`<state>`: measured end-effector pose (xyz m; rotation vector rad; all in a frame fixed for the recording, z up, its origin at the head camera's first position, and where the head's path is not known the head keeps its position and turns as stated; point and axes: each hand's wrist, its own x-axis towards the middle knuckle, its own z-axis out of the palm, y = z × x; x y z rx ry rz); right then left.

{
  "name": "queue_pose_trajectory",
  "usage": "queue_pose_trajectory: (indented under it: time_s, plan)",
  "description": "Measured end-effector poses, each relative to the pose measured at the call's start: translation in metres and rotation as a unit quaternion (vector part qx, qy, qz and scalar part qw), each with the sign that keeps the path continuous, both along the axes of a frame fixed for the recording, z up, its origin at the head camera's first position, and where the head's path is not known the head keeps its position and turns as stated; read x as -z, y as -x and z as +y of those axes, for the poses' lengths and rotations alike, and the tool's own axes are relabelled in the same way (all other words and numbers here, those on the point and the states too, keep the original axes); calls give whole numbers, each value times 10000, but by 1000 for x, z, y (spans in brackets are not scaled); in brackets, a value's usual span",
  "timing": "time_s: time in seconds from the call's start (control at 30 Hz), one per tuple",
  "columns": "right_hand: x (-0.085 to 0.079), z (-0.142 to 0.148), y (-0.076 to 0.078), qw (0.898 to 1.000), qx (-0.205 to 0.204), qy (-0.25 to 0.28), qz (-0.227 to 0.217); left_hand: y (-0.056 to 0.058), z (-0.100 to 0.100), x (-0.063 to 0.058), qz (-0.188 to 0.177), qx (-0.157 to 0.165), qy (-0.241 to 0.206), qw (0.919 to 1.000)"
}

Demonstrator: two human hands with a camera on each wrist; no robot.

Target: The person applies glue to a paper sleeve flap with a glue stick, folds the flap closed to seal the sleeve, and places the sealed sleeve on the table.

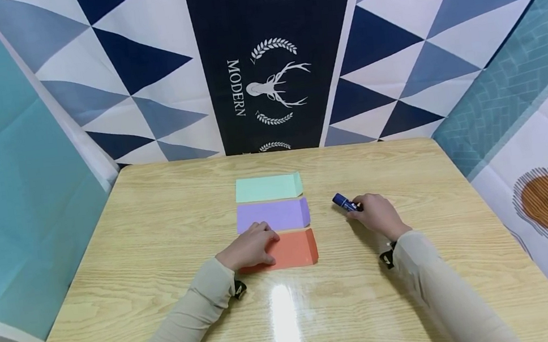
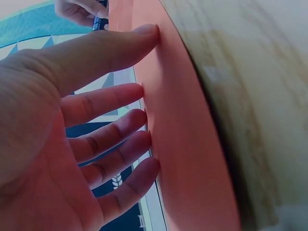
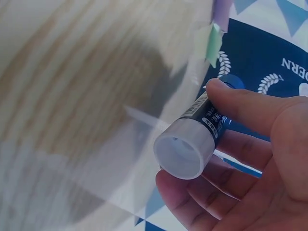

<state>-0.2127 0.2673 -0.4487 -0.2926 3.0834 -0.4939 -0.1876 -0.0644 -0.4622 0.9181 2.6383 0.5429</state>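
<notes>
My left hand (image 1: pixel 249 246) rests its fingertips on the left part of an orange paper envelope (image 1: pixel 296 248), fingers spread and thumb on the near side. In the left wrist view the fingertips touch the orange paper (image 2: pixel 183 134) without gripping it. My right hand (image 1: pixel 378 214) holds a dark blue glue stick (image 1: pixel 343 202) to the right of the envelopes. The right wrist view shows the stick's hollow white base (image 3: pixel 180 151) toward the camera, with thumb and fingers around the labelled barrel. Beyond the orange envelope lies a purple one (image 1: pixel 274 212), overlapped partly by my left hand.
A mint green envelope (image 1: pixel 266 188) lies farthest back in the column. Each envelope has a folded flap at its right end. The wood-grain table (image 1: pixel 167 218) reaches a patterned cloth (image 1: pixel 152 55) at its back edge; light glares on the near surface.
</notes>
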Motion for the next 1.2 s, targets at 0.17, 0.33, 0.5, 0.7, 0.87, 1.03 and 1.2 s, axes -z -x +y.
queue_pose_trajectory:
  time_s: [0.17, 0.33, 0.5, 0.7, 0.87, 1.03, 1.2]
  plan:
    - [-5, -4, -1, 9999, 26, 142, 88, 0, 1, -1, 63, 6, 28, 10000]
    - [-8, -7, -2, 9993, -5, 349, 152, 0, 1, 0, 71, 28, 19, 10000]
    - [-11, -10, -4, 9986, -27, 481, 234, 1, 1, 1, 53, 32, -9, 10000]
    - [-16, -15, -6, 9977, -20, 630, 233, 2, 1, 2, 146, 55, 7, 9999]
    - [-20, -21, -7, 9967, -92, 712, 378, 2, 1, 1, 194, 57, 35, 9998]
    - [-24, -28, -8, 9951, -236, 842, 472, 2, 1, 1, 205, 38, 41, 9998]
    - [-27, -33, -9, 9924, -342, 1055, 524, 2, 2, 2, 174, 25, 8, 9998]
